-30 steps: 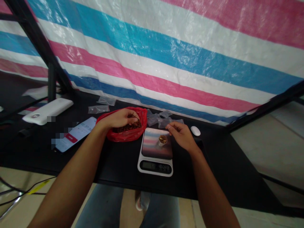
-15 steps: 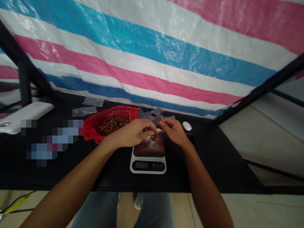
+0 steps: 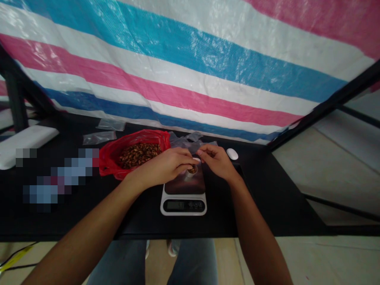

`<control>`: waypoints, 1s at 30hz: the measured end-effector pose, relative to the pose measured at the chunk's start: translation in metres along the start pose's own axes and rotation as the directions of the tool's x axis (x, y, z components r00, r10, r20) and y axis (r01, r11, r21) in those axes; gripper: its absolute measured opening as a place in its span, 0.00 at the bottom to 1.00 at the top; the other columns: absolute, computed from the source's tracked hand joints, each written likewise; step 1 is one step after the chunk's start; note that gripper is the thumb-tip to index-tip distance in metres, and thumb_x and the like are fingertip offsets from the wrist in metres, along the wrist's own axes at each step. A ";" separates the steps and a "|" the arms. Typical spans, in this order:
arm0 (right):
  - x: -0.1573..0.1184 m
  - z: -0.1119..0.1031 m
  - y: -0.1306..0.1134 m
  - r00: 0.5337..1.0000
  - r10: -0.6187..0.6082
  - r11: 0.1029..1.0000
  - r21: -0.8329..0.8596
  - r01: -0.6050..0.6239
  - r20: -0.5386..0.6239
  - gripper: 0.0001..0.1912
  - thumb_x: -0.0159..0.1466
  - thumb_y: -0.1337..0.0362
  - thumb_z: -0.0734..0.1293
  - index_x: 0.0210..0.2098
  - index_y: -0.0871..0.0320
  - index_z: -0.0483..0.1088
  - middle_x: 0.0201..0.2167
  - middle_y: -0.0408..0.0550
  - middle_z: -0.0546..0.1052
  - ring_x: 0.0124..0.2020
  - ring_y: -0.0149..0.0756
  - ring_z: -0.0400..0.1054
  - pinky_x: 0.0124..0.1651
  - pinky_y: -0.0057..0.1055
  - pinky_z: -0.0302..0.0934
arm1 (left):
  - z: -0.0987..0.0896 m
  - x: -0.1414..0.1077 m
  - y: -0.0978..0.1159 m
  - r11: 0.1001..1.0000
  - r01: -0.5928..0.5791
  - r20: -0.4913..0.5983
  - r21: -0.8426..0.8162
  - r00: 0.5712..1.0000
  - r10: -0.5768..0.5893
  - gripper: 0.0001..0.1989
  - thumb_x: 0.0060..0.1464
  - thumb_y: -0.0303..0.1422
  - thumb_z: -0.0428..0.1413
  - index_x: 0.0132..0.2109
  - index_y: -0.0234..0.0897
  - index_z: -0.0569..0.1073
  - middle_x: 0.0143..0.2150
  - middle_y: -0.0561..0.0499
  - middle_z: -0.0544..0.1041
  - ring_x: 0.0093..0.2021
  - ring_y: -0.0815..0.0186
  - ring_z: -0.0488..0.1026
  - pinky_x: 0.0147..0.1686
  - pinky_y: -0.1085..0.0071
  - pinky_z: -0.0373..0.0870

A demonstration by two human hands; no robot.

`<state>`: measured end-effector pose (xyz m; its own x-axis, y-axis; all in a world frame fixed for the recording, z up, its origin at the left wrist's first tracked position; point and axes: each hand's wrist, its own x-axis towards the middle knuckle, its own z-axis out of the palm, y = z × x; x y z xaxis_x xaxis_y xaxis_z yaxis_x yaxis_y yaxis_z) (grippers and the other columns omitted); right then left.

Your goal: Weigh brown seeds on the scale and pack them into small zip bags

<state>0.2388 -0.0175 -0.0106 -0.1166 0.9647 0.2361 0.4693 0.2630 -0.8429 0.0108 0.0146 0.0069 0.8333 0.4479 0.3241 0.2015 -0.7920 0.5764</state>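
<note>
Over the glossy scale (image 3: 184,188), left hand (image 3: 170,164) at a round cup (image 3: 191,173), right hand (image 3: 217,161) alongside, both grips narrow, anything held unclear

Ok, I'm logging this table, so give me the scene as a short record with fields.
Left hand: at small cup, contact unclear
Right hand: near scale's far right corner, grasp unclear
Small cup: on scale, partly hidden
Red bag: open, left of scale, brown pieces inside
White oval object: right of right hand
</note>
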 end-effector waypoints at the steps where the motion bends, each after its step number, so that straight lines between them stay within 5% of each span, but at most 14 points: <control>1: -0.001 -0.002 -0.002 1.000 0.004 1.000 0.026 -0.005 0.019 0.17 0.66 0.50 0.69 0.30 0.57 0.74 0.26 0.43 0.74 0.28 0.32 0.65 0.33 0.30 0.59 | 0.000 0.000 0.000 1.000 -0.008 0.003 0.003 1.000 0.008 0.14 0.69 0.28 0.53 0.51 0.40 0.83 0.49 0.46 0.82 0.50 0.61 0.79 0.55 0.68 0.71; 11: -0.007 -0.008 -0.002 0.959 0.094 0.974 0.176 -0.144 0.269 0.14 0.61 0.54 0.75 0.37 0.59 0.77 0.30 0.46 0.79 0.31 0.34 0.72 0.35 0.30 0.63 | -0.006 -0.002 0.001 1.000 -0.028 -0.031 -0.015 0.999 0.027 0.11 0.65 0.25 0.58 0.50 0.36 0.83 0.44 0.48 0.84 0.46 0.63 0.80 0.49 0.71 0.71; 24: -0.007 -0.006 -0.001 0.958 0.082 0.972 0.191 -0.137 0.274 0.15 0.61 0.52 0.76 0.35 0.58 0.78 0.31 0.46 0.81 0.32 0.35 0.74 0.37 0.31 0.66 | -0.003 -0.002 -0.003 0.995 -0.038 -0.070 -0.089 0.997 0.031 0.10 0.63 0.24 0.61 0.49 0.37 0.82 0.44 0.49 0.83 0.45 0.65 0.81 0.48 0.72 0.72; 30: -0.005 -0.008 -0.004 0.989 0.000 0.987 0.161 -0.024 0.148 0.12 0.62 0.55 0.75 0.33 0.59 0.78 0.29 0.44 0.78 0.29 0.32 0.69 0.34 0.29 0.62 | -0.002 -0.002 -0.003 0.986 -0.020 -0.078 -0.168 0.997 0.006 0.08 0.62 0.24 0.62 0.47 0.37 0.83 0.43 0.50 0.85 0.45 0.66 0.81 0.48 0.73 0.72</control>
<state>0.2443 -0.0237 -0.0044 -0.2452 0.9559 0.1615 0.3252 0.2380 -0.9152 0.0077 0.0165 0.0059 0.7917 0.4739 0.3855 0.0955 -0.7194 0.6880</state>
